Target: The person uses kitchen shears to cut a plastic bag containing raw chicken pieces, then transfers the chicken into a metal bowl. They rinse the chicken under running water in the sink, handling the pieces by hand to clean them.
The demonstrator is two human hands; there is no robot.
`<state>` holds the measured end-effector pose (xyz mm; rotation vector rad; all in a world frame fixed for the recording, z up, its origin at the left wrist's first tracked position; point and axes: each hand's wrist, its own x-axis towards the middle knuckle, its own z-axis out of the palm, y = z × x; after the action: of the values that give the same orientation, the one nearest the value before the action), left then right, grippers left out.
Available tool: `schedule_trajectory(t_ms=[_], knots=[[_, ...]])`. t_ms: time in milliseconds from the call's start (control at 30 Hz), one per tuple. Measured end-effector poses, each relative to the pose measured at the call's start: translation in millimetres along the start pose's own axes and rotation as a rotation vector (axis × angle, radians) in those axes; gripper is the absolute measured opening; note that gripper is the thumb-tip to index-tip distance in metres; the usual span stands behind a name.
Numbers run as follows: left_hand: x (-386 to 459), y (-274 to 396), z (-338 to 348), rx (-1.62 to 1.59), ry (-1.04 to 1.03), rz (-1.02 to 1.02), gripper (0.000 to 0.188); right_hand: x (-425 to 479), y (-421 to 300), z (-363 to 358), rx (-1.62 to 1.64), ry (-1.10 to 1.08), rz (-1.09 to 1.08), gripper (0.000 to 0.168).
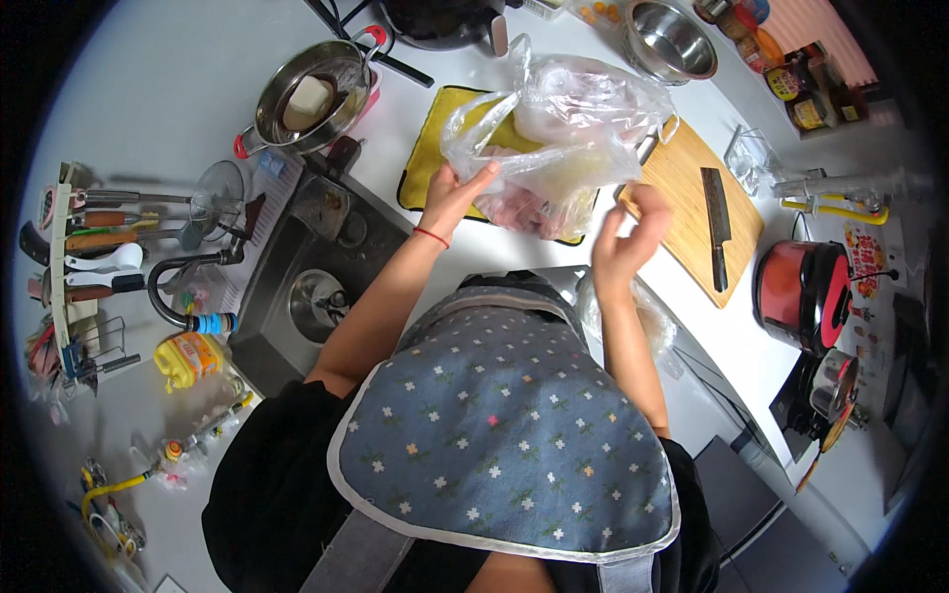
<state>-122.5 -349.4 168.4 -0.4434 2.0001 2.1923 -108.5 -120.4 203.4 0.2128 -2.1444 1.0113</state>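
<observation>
A clear plastic bag (560, 178) holding pinkish raw meat lies on a yellow cloth (434, 141) on the counter. My left hand (454, 194), with a red string around its wrist, pinches the bag's left edge between thumb and fingers. To the right of the bag my right hand (629, 241) hovers near the counter edge, blurred, thumb and fingers apart around nothing visible. Behind sits a second filled plastic bag (586, 96), its contents hard to make out. A wooden cutting board (678, 215) bearing a cleaver (715, 215) lies right of my right hand.
On the left is a steel sink (259, 326) with a black faucet (159, 289). A steel pot (270, 93) with a pale block inside stands beyond it. A steel bowl (671, 44) is at the back; a red cooker (797, 293) stands right. Another plastic bag (656, 319) hangs below the counter edge.
</observation>
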Motion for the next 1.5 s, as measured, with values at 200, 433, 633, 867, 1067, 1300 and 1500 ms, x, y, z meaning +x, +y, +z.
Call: schedule_trajectory(t_ms=[200,433,633,867,1067,1300,1500], knots=[[2,3,10,-0.220,0.046,-0.240,0.034,9,5,58,-0.263,-0.417,-0.216,0.017],[9,-19,-11,-1.003,-0.194,-0.355,0.031,-28,9,22,-0.311,-0.987,-0.106,0.025],[33,-81,-31,-1.196,-0.193,-0.454,0.044,-73,85,39,-0.112,-0.852,0.666,0.038],[-3,-21,-27,-0.721,-0.288,-0.295,0.061,-38,39,15,0.472,-0.601,1.459,0.029],[16,-63,-39,0.537,-0.361,0.187,0.061,-40,11,43,-0.034,-0.675,-0.257,0.016],[49,-70,-40,-0.765,-0.203,-0.491,0.027,-23,53,51,-0.511,-1.320,0.220,0.054],[50,-37,-15,-1.107,-0.179,-0.480,0.027,-3,77,54,-0.353,-0.839,-0.181,0.093]])
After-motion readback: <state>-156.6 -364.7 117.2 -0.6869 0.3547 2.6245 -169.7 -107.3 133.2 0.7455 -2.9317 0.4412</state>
